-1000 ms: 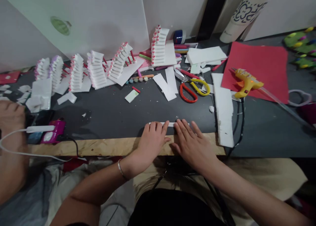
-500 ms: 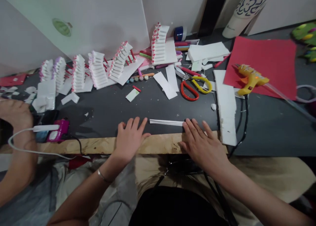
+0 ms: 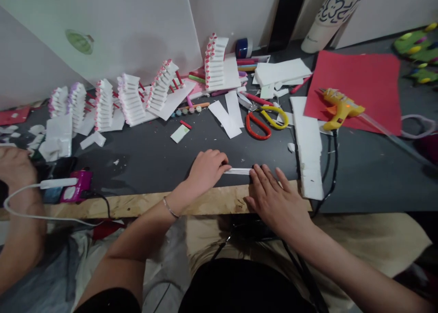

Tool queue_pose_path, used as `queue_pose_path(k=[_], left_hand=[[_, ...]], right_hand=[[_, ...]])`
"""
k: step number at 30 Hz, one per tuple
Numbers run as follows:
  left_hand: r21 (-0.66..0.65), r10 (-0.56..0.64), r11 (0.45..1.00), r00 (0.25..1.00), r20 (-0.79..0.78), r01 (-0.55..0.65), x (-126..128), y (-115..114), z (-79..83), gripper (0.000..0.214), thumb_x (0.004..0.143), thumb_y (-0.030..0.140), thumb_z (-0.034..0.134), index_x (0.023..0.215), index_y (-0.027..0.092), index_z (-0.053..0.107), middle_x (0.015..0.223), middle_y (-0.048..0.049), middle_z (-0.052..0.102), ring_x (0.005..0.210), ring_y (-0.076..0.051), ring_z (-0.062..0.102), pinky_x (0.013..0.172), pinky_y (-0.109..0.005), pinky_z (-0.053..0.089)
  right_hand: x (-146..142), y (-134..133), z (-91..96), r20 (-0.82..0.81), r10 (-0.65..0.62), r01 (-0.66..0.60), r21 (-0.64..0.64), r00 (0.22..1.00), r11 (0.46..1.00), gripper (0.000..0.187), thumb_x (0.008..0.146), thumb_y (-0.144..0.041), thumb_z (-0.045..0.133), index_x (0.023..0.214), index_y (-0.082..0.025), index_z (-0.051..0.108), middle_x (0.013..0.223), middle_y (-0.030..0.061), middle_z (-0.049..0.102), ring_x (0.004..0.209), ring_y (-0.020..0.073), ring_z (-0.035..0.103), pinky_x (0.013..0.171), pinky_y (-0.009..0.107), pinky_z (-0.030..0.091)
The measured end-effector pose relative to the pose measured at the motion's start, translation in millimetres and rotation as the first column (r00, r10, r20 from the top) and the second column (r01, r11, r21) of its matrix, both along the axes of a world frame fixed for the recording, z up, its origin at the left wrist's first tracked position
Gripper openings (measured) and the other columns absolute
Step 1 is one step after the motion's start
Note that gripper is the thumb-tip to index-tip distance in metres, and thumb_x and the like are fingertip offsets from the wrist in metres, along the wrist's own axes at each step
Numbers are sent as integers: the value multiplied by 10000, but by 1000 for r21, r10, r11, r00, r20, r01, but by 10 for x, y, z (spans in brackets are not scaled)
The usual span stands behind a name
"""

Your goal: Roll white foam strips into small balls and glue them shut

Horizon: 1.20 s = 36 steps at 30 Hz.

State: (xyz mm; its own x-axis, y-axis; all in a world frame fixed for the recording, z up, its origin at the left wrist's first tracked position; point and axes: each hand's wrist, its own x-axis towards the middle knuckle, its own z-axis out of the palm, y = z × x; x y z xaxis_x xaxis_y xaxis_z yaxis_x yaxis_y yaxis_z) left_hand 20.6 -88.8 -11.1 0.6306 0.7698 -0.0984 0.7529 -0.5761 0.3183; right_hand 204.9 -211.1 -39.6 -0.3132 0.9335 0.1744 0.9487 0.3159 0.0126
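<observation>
left hand (image 3: 207, 169) just slid back in, curled and pinching the white paper strip (image 3: 239, 171) at its 9 o'clock end, while right hand (image 3: 270, 196) lies flat and spread, pinning the 3 o'clock end to the desk (image 3: 160, 155).

- The paper strip (image 3: 238, 171) at lower centre is white.
- The table (image 3: 164, 153) is dark grey, with a pale wood edge (image 3: 143, 204).
- The scissors (image 3: 266, 120) at centre have one red and one yellow handle.
- The glue gun (image 3: 338, 105) at right is yellow with orange.
- The paper sheet (image 3: 362, 82) at upper right is red.
- The paper stacks (image 3: 132, 98) at upper left are white, edged pink and purple.
- The device (image 3: 74, 186) at lower left is magenta.
</observation>
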Motion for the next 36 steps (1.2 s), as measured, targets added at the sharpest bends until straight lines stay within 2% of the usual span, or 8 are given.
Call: queue_pose_path(k=[5, 16, 21, 24, 27, 30, 32, 36], left_hand=[[-78, 3, 997, 1000, 4, -3, -26, -21, -7, 144, 887, 328, 637, 903, 186, 619, 882, -11, 656, 840, -184, 563, 719, -310, 356], [-132, 9, 991, 1000, -21, -12, 41, -19, 50, 216, 921, 403, 566, 895, 198, 627, 923, -20, 654, 895, -197, 567, 760, -323, 364], [-119, -10, 993, 998, -63, 3, 77, 3, 41, 139, 904, 330, 606, 909, 192, 622, 922, -22, 642, 899, -204, 563, 734, -321, 356], [-121, -25, 993, 996, -86, 15, 92, 6, 45, 116, 901, 303, 610, 901, 187, 616, 931, -26, 632, 902, -209, 554, 725, -323, 353], [-126, -48, 991, 995, -82, 38, 81, -3, 65, 104, 917, 278, 582, 898, 178, 602, 931, -34, 625, 903, -208, 547, 729, -322, 355], [-117, -57, 992, 997, -57, 50, 44, -19, 89, 103, 936, 266, 549, 898, 173, 575, 923, -34, 633, 876, -200, 549, 726, -318, 350], [-121, -60, 991, 998, -33, 56, 21, -29, 104, 104, 951, 263, 524, 905, 176, 555, 898, -22, 642, 825, -185, 556, 726, -315, 346], [-125, -63, 990, 998, -16, 61, 6, -38, 134, 108, 968, 266, 488, 921, 179, 533, 833, -7, 647, 752, -168, 565, 740, -315, 345]], right_hand=[[-5, -1, 23, -14, -11, 11, -10, 1000, 1000, 559, 928, -335, 469, 1371, 6, 460, 1403, 233, 505, 1308, 324, 485, 1127, 479, 293], [-1, -5, 11, -76, -35, 34, -21, 996, 999, 579, 933, -386, 478, 1358, 8, 490, 1429, 206, 482, 1331, 307, 458, 1133, 434, 264], [-17, -26, -14, -110, -42, 38, -34, 993, 999, 613, 922, -387, 500, 1401, -9, 436, 1448, 210, 457, 1342, 310, 444, 1131, 447, 265], [33, -25, -39, -149, -24, 17, -45, 989, 999, 622, 929, -373, 488, 1431, -18, 394, 1452, 220, 451, 1347, 320, 436, 1114, 473, 295], [195, 34, 9, -245, 22, -39, -65, 969, 997, 615, 946, -388, 446, 1461, -62, 359, 1441, 219, 472, 1305, 322, 484, 1026, 490, 400], [379, 176, 148, -403, -6, -20, -61, 915, 998, 493, 964, -380, 420, 1398, -149, 465, 1361, 172, 573, 1160, 290, 603, 913, 454, 476], [434, 309, 239, -487, -30, 27, -13, 873, 1000, 364, 965, -357, 438, 1256, -210, 600, 1256, 121, 655, 1088, 267, 637, 882, 429, 479], [332, 590, 274, -492, -4, -33, -66, 871, 997, 294, 950, -339, 492, 1133, -196, 672, 1090, 103, 720, 991, 260, 643, 828, 401, 455]])
